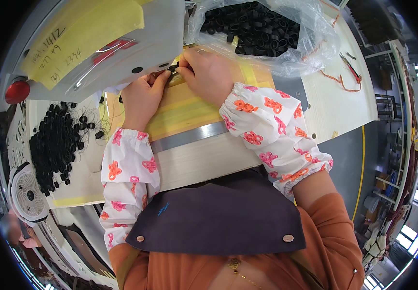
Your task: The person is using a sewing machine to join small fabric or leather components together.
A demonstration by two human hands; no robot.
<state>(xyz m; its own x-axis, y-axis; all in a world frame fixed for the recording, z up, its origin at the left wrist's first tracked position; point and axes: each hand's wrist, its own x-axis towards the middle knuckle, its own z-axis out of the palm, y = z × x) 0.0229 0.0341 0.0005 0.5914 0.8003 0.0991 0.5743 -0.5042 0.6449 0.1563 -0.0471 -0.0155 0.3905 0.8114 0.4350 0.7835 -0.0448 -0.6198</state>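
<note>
Under the front of a grey sewing machine, my two hands meet at a small black loop. My left hand pinches it from the left with thumb and fingertips. From the right, my right hand closes its thumb and fingers on the same spot, so the loop is mostly covered. A heap of black loops, with loose threads among them, lies on the table left of my left forearm. More black loops fill a clear plastic bag beyond my right hand.
Yellow tape and a metal strip cover the table before me. Red-handled snips and an orange cord lie at the far right. A white fan stands at the left edge. The machine carries a red button.
</note>
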